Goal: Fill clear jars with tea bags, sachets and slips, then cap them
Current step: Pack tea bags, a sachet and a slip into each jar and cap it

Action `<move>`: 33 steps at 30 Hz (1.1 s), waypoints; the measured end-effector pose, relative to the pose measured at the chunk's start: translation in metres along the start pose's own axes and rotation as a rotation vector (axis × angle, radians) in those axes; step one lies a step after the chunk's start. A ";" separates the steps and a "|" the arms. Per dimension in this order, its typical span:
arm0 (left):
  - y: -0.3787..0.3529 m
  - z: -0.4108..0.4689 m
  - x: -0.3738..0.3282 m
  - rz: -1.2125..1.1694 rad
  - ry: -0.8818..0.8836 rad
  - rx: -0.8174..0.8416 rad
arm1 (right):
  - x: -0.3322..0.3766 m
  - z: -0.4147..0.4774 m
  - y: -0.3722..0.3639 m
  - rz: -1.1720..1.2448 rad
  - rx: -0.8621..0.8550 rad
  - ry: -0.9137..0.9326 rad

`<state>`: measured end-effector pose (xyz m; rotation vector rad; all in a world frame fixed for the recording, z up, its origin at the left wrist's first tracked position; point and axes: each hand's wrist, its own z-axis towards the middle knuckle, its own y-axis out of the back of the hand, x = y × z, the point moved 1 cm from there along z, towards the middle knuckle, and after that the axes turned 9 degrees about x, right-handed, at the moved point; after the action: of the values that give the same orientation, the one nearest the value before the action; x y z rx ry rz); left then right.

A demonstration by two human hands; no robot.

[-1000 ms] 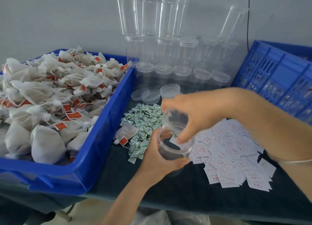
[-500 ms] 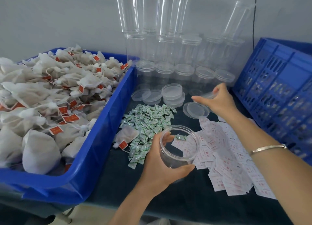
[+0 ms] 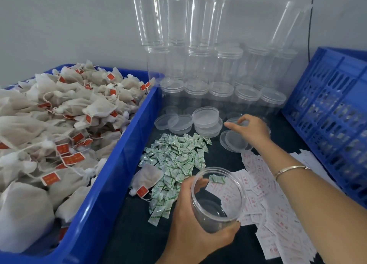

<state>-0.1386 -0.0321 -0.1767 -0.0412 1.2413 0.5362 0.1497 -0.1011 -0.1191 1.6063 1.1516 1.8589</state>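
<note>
A dark table (image 3: 135,234) stands against a grey wall (image 3: 59,25). At the left of the frame a blue bin (image 3: 111,184) holds tea bags (image 3: 59,115), and at the right stands a blue crate (image 3: 327,105). Green sachets (image 3: 174,160) lie in the centre and white slips (image 3: 278,214) at lower right. At lower centre the left hand (image 3: 190,230) grips an open clear jar (image 3: 218,204). The right hand (image 3: 250,129) reaches over the loose lids (image 3: 205,116); I cannot tell if it pinches one.
</note>
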 end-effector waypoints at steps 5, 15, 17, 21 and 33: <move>-0.001 0.000 0.001 0.016 0.012 0.005 | -0.005 0.015 -0.014 -0.313 0.194 -0.040; -0.002 0.000 0.001 -0.009 0.011 -0.011 | 0.011 -0.076 0.004 0.353 -0.016 0.300; -0.002 0.000 -0.001 -0.017 0.007 -0.023 | 0.008 -0.128 0.001 0.551 0.135 0.364; -0.003 0.000 -0.006 -0.060 0.010 -0.005 | -0.007 -0.199 -0.029 0.798 0.373 0.411; 0.073 0.010 -0.062 0.490 0.247 0.455 | -0.008 -0.233 -0.065 0.828 0.236 0.450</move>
<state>-0.1733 0.0128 -0.0988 0.6095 1.6011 0.6685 -0.0822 -0.1423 -0.1732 2.0664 0.9614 2.8037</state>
